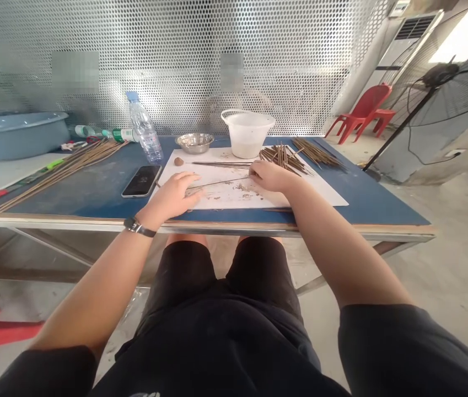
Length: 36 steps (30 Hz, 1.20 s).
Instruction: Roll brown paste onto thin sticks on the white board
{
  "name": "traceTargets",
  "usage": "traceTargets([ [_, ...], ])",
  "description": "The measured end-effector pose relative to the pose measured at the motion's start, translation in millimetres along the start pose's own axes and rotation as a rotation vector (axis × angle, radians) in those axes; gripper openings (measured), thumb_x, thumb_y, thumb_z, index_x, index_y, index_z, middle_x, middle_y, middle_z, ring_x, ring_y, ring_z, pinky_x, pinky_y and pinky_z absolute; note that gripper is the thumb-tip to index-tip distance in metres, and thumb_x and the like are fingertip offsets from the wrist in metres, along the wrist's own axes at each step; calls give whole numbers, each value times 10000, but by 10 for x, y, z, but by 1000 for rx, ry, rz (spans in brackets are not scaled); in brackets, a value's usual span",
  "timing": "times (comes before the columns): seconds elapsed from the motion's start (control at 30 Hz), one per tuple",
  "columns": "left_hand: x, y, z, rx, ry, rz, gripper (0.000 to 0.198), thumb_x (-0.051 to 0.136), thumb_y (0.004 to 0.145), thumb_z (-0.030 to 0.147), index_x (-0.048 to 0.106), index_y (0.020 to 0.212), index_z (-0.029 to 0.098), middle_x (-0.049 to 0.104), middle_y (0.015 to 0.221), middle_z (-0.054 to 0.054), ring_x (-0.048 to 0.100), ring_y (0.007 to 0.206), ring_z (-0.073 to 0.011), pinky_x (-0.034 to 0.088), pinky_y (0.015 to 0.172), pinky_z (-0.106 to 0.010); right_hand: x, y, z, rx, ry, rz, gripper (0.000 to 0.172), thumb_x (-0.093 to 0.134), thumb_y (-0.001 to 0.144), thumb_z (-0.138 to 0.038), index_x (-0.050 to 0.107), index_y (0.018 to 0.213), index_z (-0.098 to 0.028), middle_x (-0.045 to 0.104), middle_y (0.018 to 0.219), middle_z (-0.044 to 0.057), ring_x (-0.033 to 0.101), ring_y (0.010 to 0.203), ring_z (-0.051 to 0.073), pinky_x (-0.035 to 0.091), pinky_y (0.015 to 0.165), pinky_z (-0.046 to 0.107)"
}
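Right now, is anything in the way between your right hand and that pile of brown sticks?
No, nothing visible stands between them. The right hand rests on the white board, right at the near edge of the pile of thin brown sticks.

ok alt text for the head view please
Seen from the wearer's head, the left hand and right hand rest on a white sheet on a blue table, with a thin stick between them. Piles of brown sticks lie beyond the right hand, a phone beside the sheet.
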<state>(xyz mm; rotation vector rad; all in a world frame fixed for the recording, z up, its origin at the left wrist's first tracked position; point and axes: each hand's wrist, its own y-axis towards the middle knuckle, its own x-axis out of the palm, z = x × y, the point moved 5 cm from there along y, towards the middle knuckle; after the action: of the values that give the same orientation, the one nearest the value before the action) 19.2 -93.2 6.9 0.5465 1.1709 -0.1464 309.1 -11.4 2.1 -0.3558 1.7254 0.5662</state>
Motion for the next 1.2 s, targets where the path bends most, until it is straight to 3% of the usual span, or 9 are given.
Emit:
traceTargets([
  [0.13, 69, 454, 253, 63, 31, 3, 597, 638, 1036, 508, 686, 1511, 149, 654, 1605, -188, 594, 1490, -390, 474, 1252, -548, -51, -43, -9, 2, 39, 77, 288, 395, 1095, -223, 675, 1135, -170, 739, 1249, 225, 683, 1096, 323, 538, 991, 449],
  [0.23, 224, 797, 504, 106, 44, -64, 575, 697, 1013, 470, 698, 1493, 152, 674, 1579, -196, 651, 1421, -392, 536, 1161, -507, -67, -47, 5, 13, 125, 145, 270, 384, 1111, -268, 638, 1125, -177, 731, 1247, 238, 669, 1118, 331, 522, 1024, 458],
  [0.37, 389, 1057, 667, 101, -6, -112, 376, 694, 1027, 399, 797, 1289, 149, 833, 1244, -164, 780, 1099, -350, 598, 911, -443, -45, -36, 60, 32, 196, 191, 201, 422, 1085, -256, 609, 1029, -209, 741, 1168, 231, 663, 1068, 333, 512, 990, 456],
  [0.43, 425, 1096, 673, 121, 14, -86, 268, 670, 1037, 336, 834, 1150, 157, 852, 1115, -143, 784, 1000, -334, 581, 837, -426, -30, -24, 94, 47, 226, 202, 167, 459, 1064, -247, 591, 961, -234, 748, 1105, 202, 660, 1007, 320, 511, 942, 439],
  [0.53, 465, 1100, 628, 164, 41, -57, 215, 645, 1043, 271, 844, 1038, 189, 855, 1077, -121, 779, 961, -316, 550, 791, -399, -11, 8, 129, 71, 295, 220, 152, 528, 1019, -233, 563, 872, -253, 748, 1007, 146, 648, 930, 290, 497, 888, 408],
  [0.73, 503, 1107, 495, 192, -6, -43, 207, 618, 1057, 261, 813, 1020, 201, 841, 1063, -117, 763, 960, -305, 522, 772, -379, 49, 97, 88, 111, 490, 242, 148, 530, 1015, -272, 642, 925, -233, 731, 942, 59, 662, 897, 232, 500, 809, 345],
  [0.93, 505, 1113, 456, 226, -37, -18, 234, 610, 1051, 314, 785, 940, 206, 812, 974, -110, 715, 828, -275, 488, 713, -376, 91, 94, -59, 59, 654, 142, 108, 664, 996, -326, 719, 977, -235, 634, 683, -30, 553, 660, 177, 444, 679, 319],
  [1.07, 497, 1107, 479, 248, -65, -19, 239, 616, 1027, 331, 780, 908, 204, 800, 937, -108, 700, 816, -273, 467, 694, -377, 64, 88, -82, 61, 668, 123, 130, 669, 985, -264, 673, 860, -231, 653, 665, -29, 535, 632, 160, 433, 671, 311],
  [1.2, 480, 1100, 504, 248, -86, -31, 283, 596, 1026, 358, 763, 849, 214, 758, 834, -91, 663, 744, -262, 431, 662, -379, 31, 75, -68, 71, 617, 120, 134, 707, 989, -292, 691, 875, -225, 697, 715, -18, 577, 677, 166, 446, 694, 303],
])
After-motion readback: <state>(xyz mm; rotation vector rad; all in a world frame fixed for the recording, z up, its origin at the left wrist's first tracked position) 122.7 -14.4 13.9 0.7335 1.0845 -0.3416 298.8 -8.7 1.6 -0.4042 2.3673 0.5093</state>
